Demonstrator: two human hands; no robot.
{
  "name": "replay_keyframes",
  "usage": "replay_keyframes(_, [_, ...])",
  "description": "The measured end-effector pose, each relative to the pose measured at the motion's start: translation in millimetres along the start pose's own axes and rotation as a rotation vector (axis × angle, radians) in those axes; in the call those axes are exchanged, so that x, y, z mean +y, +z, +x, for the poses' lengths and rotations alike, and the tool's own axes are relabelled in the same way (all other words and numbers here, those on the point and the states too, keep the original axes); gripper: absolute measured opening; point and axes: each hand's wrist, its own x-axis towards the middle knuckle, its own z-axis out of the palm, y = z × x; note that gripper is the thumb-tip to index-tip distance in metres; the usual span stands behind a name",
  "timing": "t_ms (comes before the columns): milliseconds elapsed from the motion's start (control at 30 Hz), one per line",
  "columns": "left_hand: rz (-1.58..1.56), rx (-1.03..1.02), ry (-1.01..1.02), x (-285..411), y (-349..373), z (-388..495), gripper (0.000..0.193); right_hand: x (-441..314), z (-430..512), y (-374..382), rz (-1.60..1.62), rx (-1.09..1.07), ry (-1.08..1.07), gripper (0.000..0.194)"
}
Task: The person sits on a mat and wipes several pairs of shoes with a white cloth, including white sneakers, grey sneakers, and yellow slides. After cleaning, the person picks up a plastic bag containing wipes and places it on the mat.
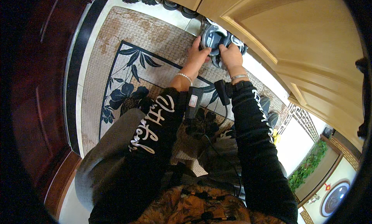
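Both hands are at a grey and white shoe [214,39] with a dark insole, at the foot of the wooden cabinet. My left hand [198,53] grips its near left side, the thumb by the heel rim. My right hand [232,56] is at its right side, with the thumb at the opening; some fingers are hidden. Another grey and white shoe [239,43] lies just beyond my right hand, partly covered. Part of a grey shoe [216,61] shows below, between the hands.
A beige mat [96,67] with dark flower patterns covers the floor. Several shoes [170,5] stand partly under the wooden cabinet [305,29]. Dark slippers or shoes [271,117] lie at the mat's right side. A dark red door [37,78] is at the left.
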Motion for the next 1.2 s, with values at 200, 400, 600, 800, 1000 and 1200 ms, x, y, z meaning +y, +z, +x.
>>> replay_keyframes(200, [-0.005,0.094,0.142,13,1,47,0.053,-12,41,7,0.077,0.112,-0.143,0.051])
replay_keyframes(400, [-0.084,0.090,0.059,13,-1,49,0.060,22,-2,5,0.222,0.371,-0.430,0.037])
replay_keyframes(600, [-0.063,0.128,0.072,3,3,42,0.079,83,-69,37,0.620,0.297,-0.047,0.060])
replay_keyframes(800, [-0.161,0.096,-0.002,1,6,46,0.064,61,-3,77,1.007,0.082,-0.256,0.078])
replay_keyframes(1000, [-0.275,0.037,0.076,-2,16,66,0.043,60,43,62,0.743,0.267,-0.186,0.058])
replay_keyframes(1200, [-0.356,-0.016,0.165,-5,29,97,0.029,69,80,48,0.655,0.155,-0.155,0.051])
